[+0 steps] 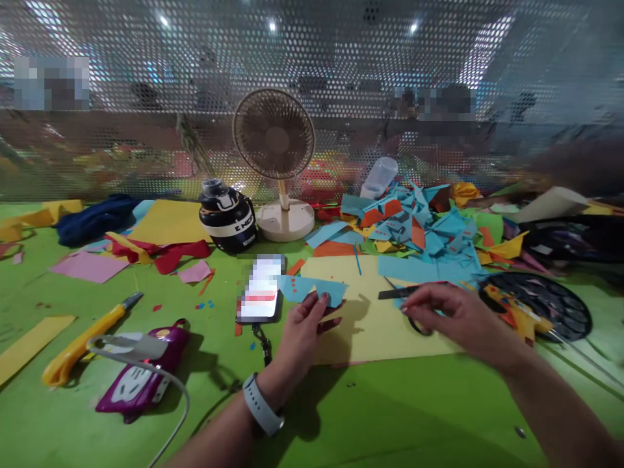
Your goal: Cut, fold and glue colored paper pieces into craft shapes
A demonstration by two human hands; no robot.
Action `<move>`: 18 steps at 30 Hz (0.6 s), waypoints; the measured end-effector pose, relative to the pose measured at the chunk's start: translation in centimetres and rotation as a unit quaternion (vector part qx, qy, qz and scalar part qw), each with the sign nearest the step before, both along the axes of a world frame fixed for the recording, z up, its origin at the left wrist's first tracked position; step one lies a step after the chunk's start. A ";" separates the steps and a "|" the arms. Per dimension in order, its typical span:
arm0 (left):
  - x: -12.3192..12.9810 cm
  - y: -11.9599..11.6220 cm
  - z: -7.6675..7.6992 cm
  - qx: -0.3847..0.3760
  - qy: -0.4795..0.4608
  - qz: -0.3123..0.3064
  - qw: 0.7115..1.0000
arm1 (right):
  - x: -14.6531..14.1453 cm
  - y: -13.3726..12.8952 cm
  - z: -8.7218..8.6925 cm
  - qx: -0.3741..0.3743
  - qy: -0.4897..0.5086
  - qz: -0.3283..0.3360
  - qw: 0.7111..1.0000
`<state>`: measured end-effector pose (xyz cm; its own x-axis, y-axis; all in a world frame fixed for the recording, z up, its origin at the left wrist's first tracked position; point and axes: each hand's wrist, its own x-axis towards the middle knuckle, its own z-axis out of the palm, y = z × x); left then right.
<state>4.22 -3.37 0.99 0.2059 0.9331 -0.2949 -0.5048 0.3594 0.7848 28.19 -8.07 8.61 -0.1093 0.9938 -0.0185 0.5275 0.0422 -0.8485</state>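
A cut piece of blue paper [297, 286] with small red dots is pinched between the thumb and fingers of my left hand [308, 320], held above a yellow paper sheet [361, 344]. My right hand [446, 318] is closed around black scissors [392, 294], their dark blades pointing left toward the blue piece. One handle loop shows below the fingers; the rest is hidden by the hand. The blades stand a short way apart from the blue paper. A larger blue paper strip [429, 268] lies behind my right hand.
A lit phone [260, 289] lies left of the yellow sheet. Behind stand a black bottle [227, 218] and a fan [285, 221]. Blue paper scraps [419, 221] pile at back right, near a black round tray [560, 305]. A yellow-handled cutter [88, 341] and purple power strip [146, 370] lie left.
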 end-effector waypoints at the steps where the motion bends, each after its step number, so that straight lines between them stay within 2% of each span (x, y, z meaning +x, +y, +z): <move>1: 0.0 0.0 0.0 -0.003 -0.001 -0.001 1.000 | 0.5 -0.5 -0.8 0.021 -0.077 0.008 0.997; 4: -0.1 0.0 -0.1 -0.010 -0.002 -0.006 1.000 | 2.0 -2.2 -2.9 0.082 -0.199 0.009 0.977; 8: -0.3 0.0 -0.1 -0.009 0.009 -0.001 1.000 | 3.8 -3.9 -4.7 0.097 -0.208 -0.050 0.972; 13: -0.2 0.0 0.3 -0.012 0.035 0.017 0.999 | 4.2 -4.7 -5.8 0.163 -0.244 -0.064 0.954; 18: -0.3 0.1 0.4 -0.013 0.040 0.034 0.999 | 3.1 -4.3 -6.2 0.185 -0.285 -0.052 0.939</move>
